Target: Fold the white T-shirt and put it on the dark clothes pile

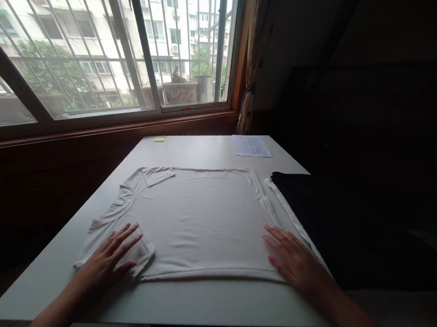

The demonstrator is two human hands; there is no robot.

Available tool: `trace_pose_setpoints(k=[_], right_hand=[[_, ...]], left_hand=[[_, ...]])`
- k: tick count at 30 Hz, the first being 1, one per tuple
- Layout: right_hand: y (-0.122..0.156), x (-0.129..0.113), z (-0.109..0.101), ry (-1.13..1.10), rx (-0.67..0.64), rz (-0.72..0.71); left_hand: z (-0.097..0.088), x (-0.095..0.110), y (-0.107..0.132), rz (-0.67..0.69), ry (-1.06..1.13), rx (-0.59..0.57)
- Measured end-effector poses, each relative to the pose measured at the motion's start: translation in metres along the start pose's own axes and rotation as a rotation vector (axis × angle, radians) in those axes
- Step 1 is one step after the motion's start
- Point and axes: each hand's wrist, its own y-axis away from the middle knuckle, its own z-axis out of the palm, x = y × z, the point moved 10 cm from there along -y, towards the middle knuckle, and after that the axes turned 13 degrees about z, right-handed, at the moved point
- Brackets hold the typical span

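A white T-shirt [206,218] lies spread flat on the white table, its neckline toward the left and its hem toward the right. Both short sleeves are laid inward over the body. My left hand [111,256] rests with fingers apart on the near sleeve by the shoulder. At the near corner of the hem, my right hand [294,260] lies flat with its fingers stretched out over the cloth. Neither hand grips anything.
Dark folded cloth [357,230] with some white fabric along its edge covers the table's right side. Printed papers [252,146] and a yellow note [160,139] lie at the far edge of the white table [180,306]. A barred window and a tied curtain [248,95] stand beyond.
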Motion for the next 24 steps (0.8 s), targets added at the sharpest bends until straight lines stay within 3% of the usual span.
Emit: trace_pose_setpoints(k=[5,10,15,24], right_hand=[[0.02,-0.007,-0.031,-0.133,0.02,-0.021],[0.033,-0.005,-0.042,-0.104,-0.079,-0.057],[0.039,0.004,-0.047,-0.013,-0.118,-0.073],[0.042,0.002,-0.044,0.082,-0.038,-0.13]], left_hand=[[-0.033,0.0,0.053,0.024,0.062,0.055],[-0.04,-0.011,0.086,0.003,0.008,0.005],[-0.04,-0.029,0.094,-0.024,-0.01,-0.017],[-0.048,-0.029,0.089,-0.013,-0.071,-0.009]])
